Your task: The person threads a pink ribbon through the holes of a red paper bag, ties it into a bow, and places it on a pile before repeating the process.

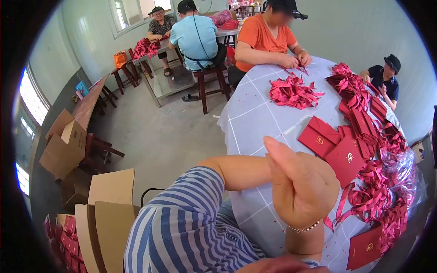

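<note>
Pale blue-grey cloth with a faint grid covers the round table [255, 118], which fills the right half of the view. Raised over the table's near edge, at about 6 o'clock, the right hand [302, 189] shows its back. Its fingers are curled together in a loose fist with one digit standing straight up, and I cannot tell whether anything sits inside the curl. A bead bracelet [304, 228] circles the wrist. The left forearm [241, 172] comes out of a striped sleeve [182, 227] from 9 o'clock and ends behind that fist, so the left hand is hidden and I cannot tell its state. Nearest the fist, at 1 to 2 o'clock from it, lie red envelopes [347, 159] with gold emblems. A heap of red ribbons [375, 200] lies at 3 o'clock, and a lone envelope [365, 248] at 5 o'clock. Across the table at 12 o'clock, a person in an orange shirt [266, 36] works beside a second ribbon pile [293, 92]. Cardboard boxes [63, 145] stand on the floor at 9 o'clock.
</note>
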Available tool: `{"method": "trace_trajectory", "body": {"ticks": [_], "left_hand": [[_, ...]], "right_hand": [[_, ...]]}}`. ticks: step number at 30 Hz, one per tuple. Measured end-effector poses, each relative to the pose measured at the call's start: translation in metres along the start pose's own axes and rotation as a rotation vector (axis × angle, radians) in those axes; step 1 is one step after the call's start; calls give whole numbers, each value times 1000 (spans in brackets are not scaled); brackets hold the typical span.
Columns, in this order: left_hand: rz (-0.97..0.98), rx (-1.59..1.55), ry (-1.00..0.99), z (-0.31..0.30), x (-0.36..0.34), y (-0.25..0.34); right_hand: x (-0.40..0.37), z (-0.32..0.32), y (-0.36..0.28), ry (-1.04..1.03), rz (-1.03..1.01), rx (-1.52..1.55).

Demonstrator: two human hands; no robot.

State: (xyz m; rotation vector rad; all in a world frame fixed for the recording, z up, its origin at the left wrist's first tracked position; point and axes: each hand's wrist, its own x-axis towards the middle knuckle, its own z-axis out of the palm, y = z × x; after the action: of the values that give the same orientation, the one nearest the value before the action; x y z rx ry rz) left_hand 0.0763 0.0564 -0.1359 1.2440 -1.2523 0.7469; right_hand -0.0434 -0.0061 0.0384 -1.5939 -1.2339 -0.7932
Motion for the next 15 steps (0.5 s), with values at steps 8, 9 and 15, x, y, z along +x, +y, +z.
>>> {"method": "trace_trajectory", "body": {"ticks": [8, 9, 15], "left_hand": [[19, -19, 99, 36, -5, -11], [19, -23, 113, 46, -11, -7], [55, -34, 168, 17, 19, -37]], "right_hand": [[4, -2, 2, 72, -54, 122], [3, -3, 2, 56, -44, 95], [1, -4, 3, -15, -28, -71]]}}
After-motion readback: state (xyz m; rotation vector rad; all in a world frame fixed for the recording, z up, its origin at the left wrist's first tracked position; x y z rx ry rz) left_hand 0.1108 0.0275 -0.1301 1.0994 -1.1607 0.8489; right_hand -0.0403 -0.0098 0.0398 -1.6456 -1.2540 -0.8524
